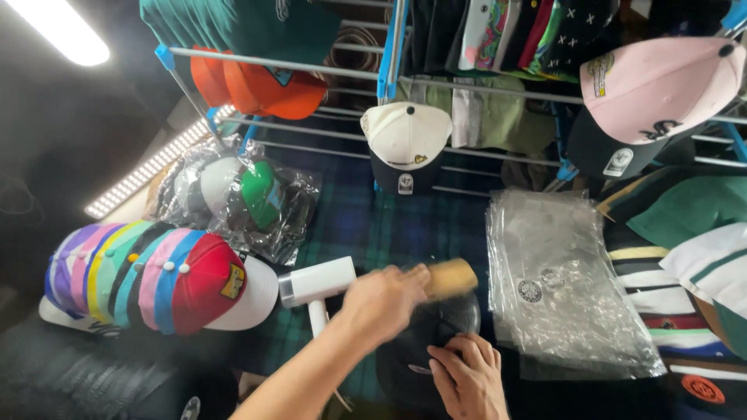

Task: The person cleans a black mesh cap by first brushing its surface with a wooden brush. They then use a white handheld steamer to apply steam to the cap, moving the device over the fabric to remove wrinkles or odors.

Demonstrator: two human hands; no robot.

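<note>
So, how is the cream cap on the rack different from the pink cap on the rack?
The cream cap hangs at the middle; the pink cap hangs at the far right. The cream cap has a dark brim, the pink cap a pink one. The pink cap looks bigger, being nearer. Both hang on the rack.

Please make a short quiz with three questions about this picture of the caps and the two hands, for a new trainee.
1. True or false: the left hand holds a wooden brush over the black cap.
2. What does the right hand rest on?
A. the pile of clear plastic bags
B. the black cap
C. the white handheld steamer
3. Fill in: the row of stacked colourful caps lies to the ____ of the steamer.

Key
1. True. The brush looks blurred.
2. B. The fingers press on the near edge of the cap.
3. Left, as the head camera sees it.
</note>
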